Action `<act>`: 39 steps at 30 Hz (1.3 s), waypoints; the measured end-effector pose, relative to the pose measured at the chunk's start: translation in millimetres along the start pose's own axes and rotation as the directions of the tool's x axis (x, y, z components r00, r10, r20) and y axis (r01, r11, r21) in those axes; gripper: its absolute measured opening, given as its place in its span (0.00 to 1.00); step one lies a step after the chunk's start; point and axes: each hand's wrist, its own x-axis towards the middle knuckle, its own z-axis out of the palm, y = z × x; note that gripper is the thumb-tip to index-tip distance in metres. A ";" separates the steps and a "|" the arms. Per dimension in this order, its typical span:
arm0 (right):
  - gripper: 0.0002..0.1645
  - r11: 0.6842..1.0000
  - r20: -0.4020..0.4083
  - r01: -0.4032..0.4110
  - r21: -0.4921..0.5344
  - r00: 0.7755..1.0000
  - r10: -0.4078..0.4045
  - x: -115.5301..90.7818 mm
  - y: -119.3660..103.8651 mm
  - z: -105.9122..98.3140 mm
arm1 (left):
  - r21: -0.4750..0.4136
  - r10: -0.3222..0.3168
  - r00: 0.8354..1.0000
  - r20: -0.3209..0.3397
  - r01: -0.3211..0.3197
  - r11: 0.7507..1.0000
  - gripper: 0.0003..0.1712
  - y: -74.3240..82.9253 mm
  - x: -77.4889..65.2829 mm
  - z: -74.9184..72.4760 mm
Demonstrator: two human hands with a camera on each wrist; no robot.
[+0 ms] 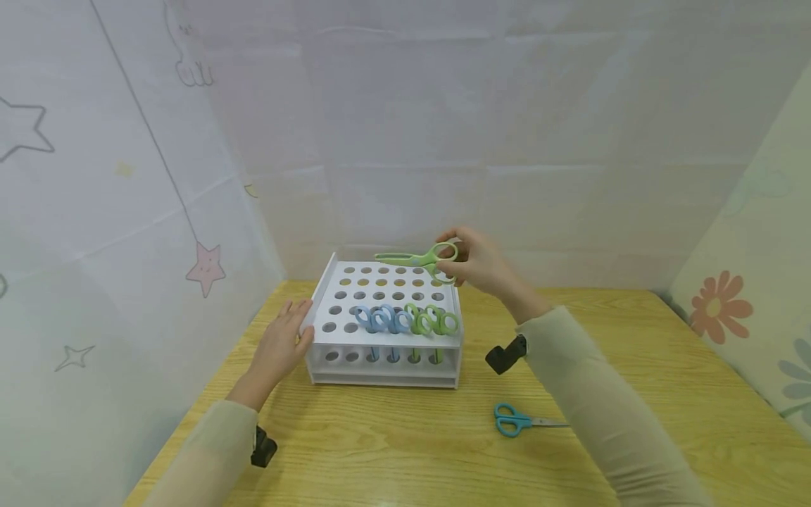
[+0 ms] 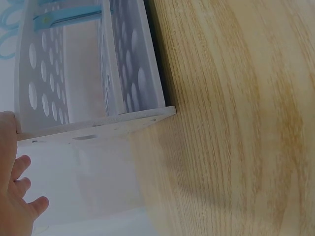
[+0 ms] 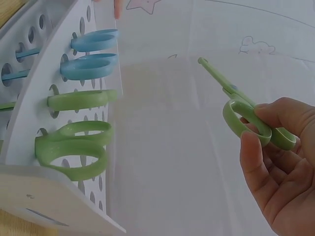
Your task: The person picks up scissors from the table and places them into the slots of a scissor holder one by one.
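My right hand (image 1: 481,266) pinches a pair of green scissors (image 1: 415,260) by its finger loops, raised above the back of a white rack (image 1: 393,339) with rows of round holes. The blades point left and lie closed together. In the right wrist view, the thumb and fingers clasp the loops of these scissors (image 3: 241,98). My left hand (image 1: 279,345) rests against the rack's left side panel with its fingers extended. Along the front right of the rack, two light blue scissors (image 1: 384,318) and two green scissors (image 1: 441,320) stand upright, handles up and blades down through the holes.
A pair of teal scissors (image 1: 514,420) lies on the wooden table (image 1: 405,443) to the right of the rack's front, blades pointing right. White patterned sheets (image 1: 405,141) hang behind and beside the table.
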 end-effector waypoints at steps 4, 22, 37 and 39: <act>0.20 1.000 0.027 0.023 0.013 0.999 -0.024 1.4 -2.0 8.0 | -0.005 0.008 1.000 -0.008 -0.008 1.000 0.30 0.3 -0.4 0.5; 0.21 1.000 0.113 -0.002 -0.020 0.994 0.004 2.1 -6.4 38.3 | 0.002 0.032 0.999 -0.033 -0.032 0.999 0.30 -2.3 -0.4 3.5; 0.20 0.998 0.181 -0.013 -0.059 0.983 0.023 5.4 -8.3 60.5 | -0.013 0.005 1.000 -0.007 -0.005 1.000 0.30 -1.0 1.1 3.0; 0.20 0.997 0.183 -0.021 -0.070 0.983 0.034 6.4 -8.8 62.8 | -0.013 0.010 1.000 -0.015 -0.010 1.000 0.30 -0.6 1.2 3.0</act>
